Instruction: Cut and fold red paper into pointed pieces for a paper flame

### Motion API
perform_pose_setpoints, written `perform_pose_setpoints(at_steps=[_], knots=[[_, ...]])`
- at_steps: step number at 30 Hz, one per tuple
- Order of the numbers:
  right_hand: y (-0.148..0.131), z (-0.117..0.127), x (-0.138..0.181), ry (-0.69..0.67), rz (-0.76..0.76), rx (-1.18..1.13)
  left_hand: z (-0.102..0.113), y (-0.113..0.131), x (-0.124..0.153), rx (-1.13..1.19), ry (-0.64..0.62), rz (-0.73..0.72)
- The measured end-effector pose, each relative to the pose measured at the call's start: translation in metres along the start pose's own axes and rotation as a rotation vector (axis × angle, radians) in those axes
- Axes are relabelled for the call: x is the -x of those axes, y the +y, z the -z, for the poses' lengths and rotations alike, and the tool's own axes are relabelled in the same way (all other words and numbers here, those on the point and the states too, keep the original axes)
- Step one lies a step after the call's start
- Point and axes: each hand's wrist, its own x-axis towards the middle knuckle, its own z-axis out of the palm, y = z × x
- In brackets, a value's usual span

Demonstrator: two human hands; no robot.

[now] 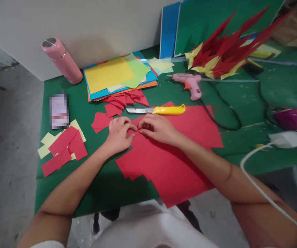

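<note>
Fingertips of left hand point(119, 134) and right hand point(157, 128) together, pinching a small fold in red paper point(164, 168) lying mid surface point(241, 155). Likely risks: crooked crease from sheets sliding (loose stack beneath), nicked knuckles from knife point(161, 110) just beyond, blade out.

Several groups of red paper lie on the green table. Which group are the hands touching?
The large red sheets below the yellow knife. The left hand and right hand rest on them; the smaller red pieces lie farther left.
</note>
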Motion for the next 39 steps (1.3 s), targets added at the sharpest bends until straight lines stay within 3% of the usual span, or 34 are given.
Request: perform_pose_setpoints(at_steps=[19,25,30,39], knots=[[0.008,0.007,0.006,-0.026,0.071,-0.169,-0.002,0.006,0.008,-0.030,0.054,-0.067],[0.010,0.011,0.005,0.063,0.176,-0.035,-0.004,0.004,0.011,-0.049,0.150,-0.136],[0.014,0.009,0.004,-0.004,0.222,0.119,-0.003,0.004,0.010,-0.080,0.135,-0.141],[0.011,0.005,0.004,0.024,0.208,0.104,-0.007,0.003,0.004,-0.032,0.134,-0.058]])
